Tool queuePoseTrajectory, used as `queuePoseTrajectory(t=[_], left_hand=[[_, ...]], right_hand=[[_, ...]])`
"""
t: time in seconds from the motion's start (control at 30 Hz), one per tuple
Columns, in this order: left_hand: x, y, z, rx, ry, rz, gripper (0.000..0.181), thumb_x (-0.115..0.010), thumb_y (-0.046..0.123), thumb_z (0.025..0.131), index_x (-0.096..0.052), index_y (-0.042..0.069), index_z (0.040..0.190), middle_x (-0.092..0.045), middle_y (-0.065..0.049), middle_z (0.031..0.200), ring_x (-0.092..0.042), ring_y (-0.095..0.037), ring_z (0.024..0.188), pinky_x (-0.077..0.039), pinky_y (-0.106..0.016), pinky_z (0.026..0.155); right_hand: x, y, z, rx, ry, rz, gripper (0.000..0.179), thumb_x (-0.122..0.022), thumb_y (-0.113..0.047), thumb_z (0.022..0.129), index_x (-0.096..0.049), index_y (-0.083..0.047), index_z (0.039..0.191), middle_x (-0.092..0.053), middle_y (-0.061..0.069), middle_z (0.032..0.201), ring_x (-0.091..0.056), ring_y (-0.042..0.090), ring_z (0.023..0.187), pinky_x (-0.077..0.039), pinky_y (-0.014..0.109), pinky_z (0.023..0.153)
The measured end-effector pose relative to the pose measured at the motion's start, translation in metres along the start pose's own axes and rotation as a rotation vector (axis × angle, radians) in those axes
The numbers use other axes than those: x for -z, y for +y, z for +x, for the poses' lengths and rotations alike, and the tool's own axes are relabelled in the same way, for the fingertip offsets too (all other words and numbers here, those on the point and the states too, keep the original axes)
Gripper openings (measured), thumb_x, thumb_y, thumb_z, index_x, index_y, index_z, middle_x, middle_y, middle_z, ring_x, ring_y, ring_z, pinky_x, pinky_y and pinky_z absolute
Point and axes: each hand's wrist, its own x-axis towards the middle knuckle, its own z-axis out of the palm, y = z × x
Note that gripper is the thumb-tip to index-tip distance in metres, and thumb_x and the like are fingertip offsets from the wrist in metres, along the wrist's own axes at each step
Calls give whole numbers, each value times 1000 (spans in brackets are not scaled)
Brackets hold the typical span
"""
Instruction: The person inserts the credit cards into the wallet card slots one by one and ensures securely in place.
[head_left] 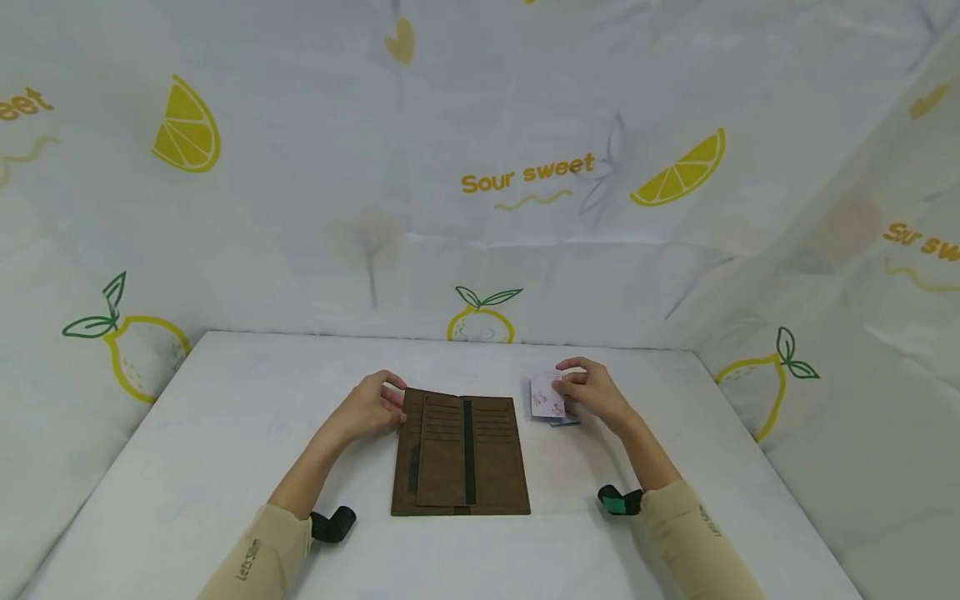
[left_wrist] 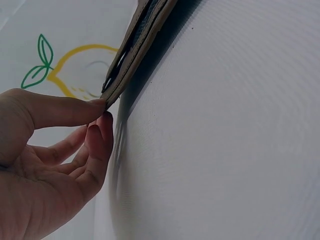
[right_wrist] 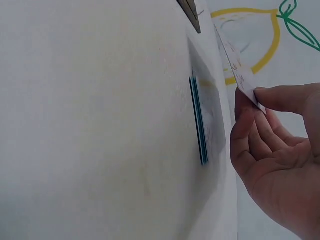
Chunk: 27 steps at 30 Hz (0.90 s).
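Note:
A brown long wallet [head_left: 442, 467] lies spread on the white table, with card slots showing on both inner sides. At its upper left corner, my left hand [head_left: 372, 406] pinches the edge between thumb and fingers; the left wrist view shows that wallet corner [left_wrist: 120, 82] lifted off the surface. To the right of the wallet, my right hand [head_left: 595, 390] holds a white card with pinkish print [head_left: 546, 398] between thumb and fingers. Below the held card, a small stack of blue-edged cards [right_wrist: 199, 120] rests on the table, mostly covered in the head view.
The white table [head_left: 315, 558] runs back to a white curtain [head_left: 300, 200] printed with lemons and words, which also rises at both sides. A black wrist mount [head_left: 333, 525] sits on the left forearm, and a black and green one [head_left: 619, 501] on the right.

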Motion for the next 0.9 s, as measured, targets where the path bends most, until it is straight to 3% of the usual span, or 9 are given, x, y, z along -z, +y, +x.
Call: queuePoseTrajectory(t=[0.5,0.77,0.9], left_hand=[[2,0,1,0,-12,-9,49,-78,-7,86,-60,-8,132,-71,-23,111,-73,-23,92,-59,-36,80],[2,0,1,-2,-15,-17,50,-77,-8,85,-60,-8,132,-71,-23,111,-72,-23,92,-59,-35,80],[2,-1,1,0,-16,-18,50,-77,-8,85,-60,-8,132,-70,-23,112,-72,-24,93,-58,-34,80]], right_hand=[[-33,-21,1,47,-55,78,41,-72,-9,102,-59,2,140,-80,21,112,-72,19,86,-58,27,79],[-47,-26,-2,75,-74,97,39,-73,-9,101,-61,0,136,-81,20,108,-75,22,84,-61,31,83],[-54,-26,-3,90,-81,105,36,-73,-8,100,-62,0,134,-82,17,103,-74,20,81,-59,28,77]])
